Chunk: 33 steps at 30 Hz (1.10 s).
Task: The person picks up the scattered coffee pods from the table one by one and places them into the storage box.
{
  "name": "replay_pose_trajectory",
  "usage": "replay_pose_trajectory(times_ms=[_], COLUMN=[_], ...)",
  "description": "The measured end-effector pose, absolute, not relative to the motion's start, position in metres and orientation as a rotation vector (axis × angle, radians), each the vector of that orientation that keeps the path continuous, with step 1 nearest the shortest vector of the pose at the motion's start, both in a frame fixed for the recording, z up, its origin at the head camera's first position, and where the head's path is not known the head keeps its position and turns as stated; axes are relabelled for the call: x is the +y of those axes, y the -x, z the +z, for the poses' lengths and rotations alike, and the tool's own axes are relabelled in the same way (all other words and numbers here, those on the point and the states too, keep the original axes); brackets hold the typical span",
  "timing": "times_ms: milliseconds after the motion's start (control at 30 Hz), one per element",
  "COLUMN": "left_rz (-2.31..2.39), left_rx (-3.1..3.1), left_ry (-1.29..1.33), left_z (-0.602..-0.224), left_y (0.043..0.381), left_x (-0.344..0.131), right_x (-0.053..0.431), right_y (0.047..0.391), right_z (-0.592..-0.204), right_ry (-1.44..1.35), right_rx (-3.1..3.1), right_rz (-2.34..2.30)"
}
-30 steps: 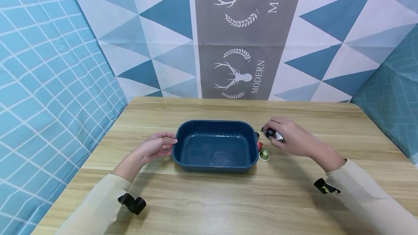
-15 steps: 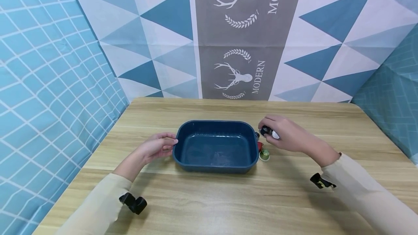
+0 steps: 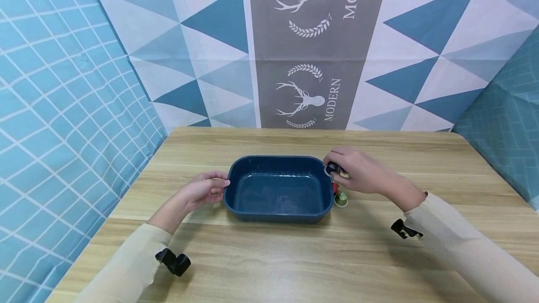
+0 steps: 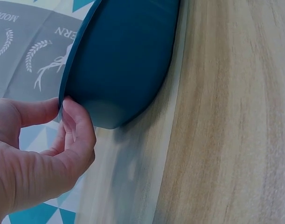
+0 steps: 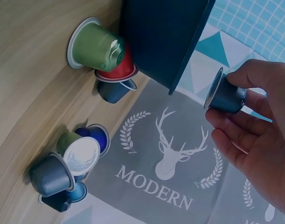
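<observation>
A dark blue rectangular bin (image 3: pixel 278 193) stands on the wooden table. My left hand (image 3: pixel 207 188) pinches its left rim; in the left wrist view the thumb and index finger (image 4: pixel 79 116) meet at that edge. Over the bin's back right corner, my right hand (image 3: pixel 360 172) holds a dark coffee capsule (image 5: pixel 226 95) between thumb and fingers, raised above the table. Beside the bin's right wall are a green capsule (image 5: pixel 93 46), a red capsule (image 5: pixel 121 69) and a dark grey-blue capsule (image 5: pixel 113 92). From the head view, the bin's visible floor holds no capsules.
Another cluster of capsules shows in the right wrist view, with a blue capsule (image 5: pixel 99 139), a green one with a silver lid (image 5: pixel 81 156) and a dark grey one (image 5: pixel 49 177). A patterned cloth backdrop (image 3: pixel 303 60) rises behind the table (image 3: pixel 269 261).
My right hand has moved left with the dark capsule, from beside the bin to its back right corner. The left hand and the bin stay in place.
</observation>
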<state>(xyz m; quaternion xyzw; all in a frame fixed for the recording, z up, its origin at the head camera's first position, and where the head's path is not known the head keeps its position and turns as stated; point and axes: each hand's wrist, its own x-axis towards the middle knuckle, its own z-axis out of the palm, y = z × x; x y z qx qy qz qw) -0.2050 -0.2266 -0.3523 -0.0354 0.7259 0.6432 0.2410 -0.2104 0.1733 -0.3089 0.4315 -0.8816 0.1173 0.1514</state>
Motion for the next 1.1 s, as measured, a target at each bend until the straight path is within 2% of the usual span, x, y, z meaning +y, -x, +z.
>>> replay_pose_trajectory(times_ms=[1100], left_rz=[1.738], left_rx=[2.021], left_ry=[0.090], left_z=[-0.353], left_y=[0.205], left_x=[-0.227], right_x=[0.130], right_y=[0.220], right_z=[-0.305], right_ry=[-1.384], right_rx=[-2.679], right_rz=[0.301])
